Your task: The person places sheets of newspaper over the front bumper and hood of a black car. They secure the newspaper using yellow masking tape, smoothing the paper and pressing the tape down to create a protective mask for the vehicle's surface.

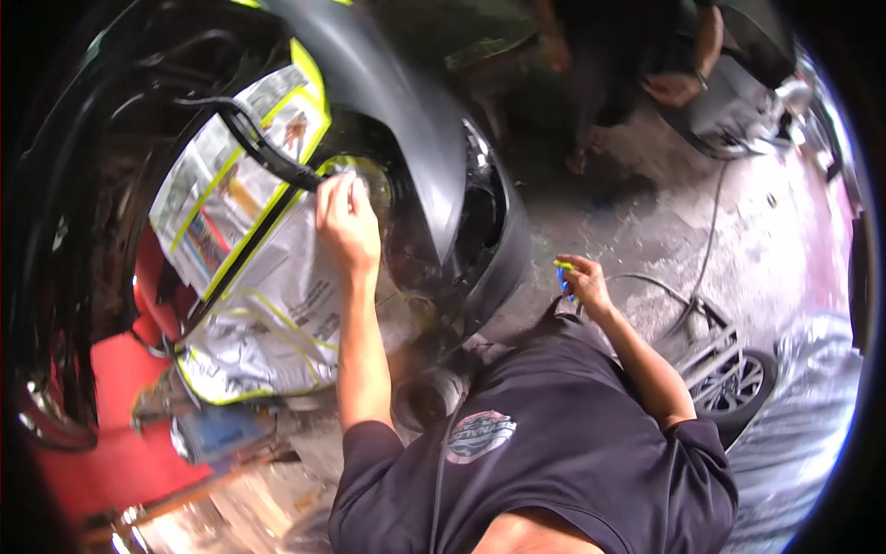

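Observation:
My left hand (348,222) is raised in front of a printed silver-white sheet (295,268) with yellow-green edging. Its fingers are curled closed at the lower end of a curved, glossy black strip (263,152), which arcs up and left across the sheet. Lower and to the right, my right hand (588,284) pinches a small yellow-green and blue object (562,272), too small to make out its kind. Just right of my left hand stands a matte dark grey, curved car body panel (406,120) with a glossy black part at its edge.
Another person's hand (672,89) shows at the upper right, beside a grey and black part (729,106). A cable (709,249) runs over the floor. At the lower right are a spoked wheel (738,383) and pale plastic sheeting (803,425). Something red (129,415) lies lower left.

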A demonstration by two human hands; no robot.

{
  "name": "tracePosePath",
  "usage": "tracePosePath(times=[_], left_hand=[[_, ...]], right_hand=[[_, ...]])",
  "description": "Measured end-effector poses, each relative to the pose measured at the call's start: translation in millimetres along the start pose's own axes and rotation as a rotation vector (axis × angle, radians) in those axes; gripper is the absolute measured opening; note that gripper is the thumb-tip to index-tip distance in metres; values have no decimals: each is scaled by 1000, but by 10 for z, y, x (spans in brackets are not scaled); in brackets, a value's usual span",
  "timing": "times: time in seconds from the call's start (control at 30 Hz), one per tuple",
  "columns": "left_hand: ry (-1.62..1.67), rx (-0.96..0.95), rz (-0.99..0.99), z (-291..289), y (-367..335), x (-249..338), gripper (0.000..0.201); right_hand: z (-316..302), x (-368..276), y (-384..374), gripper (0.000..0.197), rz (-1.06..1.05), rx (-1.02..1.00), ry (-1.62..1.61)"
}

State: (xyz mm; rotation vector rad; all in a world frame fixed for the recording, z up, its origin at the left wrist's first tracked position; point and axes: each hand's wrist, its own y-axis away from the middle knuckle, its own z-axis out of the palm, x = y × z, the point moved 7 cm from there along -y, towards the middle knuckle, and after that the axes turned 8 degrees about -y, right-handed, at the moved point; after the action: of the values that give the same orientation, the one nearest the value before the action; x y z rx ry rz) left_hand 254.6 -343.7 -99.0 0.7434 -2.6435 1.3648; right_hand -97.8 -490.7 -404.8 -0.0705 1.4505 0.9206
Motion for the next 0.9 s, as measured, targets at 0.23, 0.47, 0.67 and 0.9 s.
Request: tracePosePath(times=[0.23,0.47,0.67,0.9], left_hand=[[-711,-249,79,648,-1033,-515,12],[-687,-308,21,1103,-1008,-1020,11],[-645,-209,121,1173,-1062,-839,12],[-586,-205,13,1245,-860,-1197,12]], right_hand=[[738,-1170,-906,34,-234,-262,72],[1035,-1242,-1207,32,-191,-337,5],[294,-928,-2178,28,-37,-132,-29],[-110,-777,-3678,6,6,13,-294]])
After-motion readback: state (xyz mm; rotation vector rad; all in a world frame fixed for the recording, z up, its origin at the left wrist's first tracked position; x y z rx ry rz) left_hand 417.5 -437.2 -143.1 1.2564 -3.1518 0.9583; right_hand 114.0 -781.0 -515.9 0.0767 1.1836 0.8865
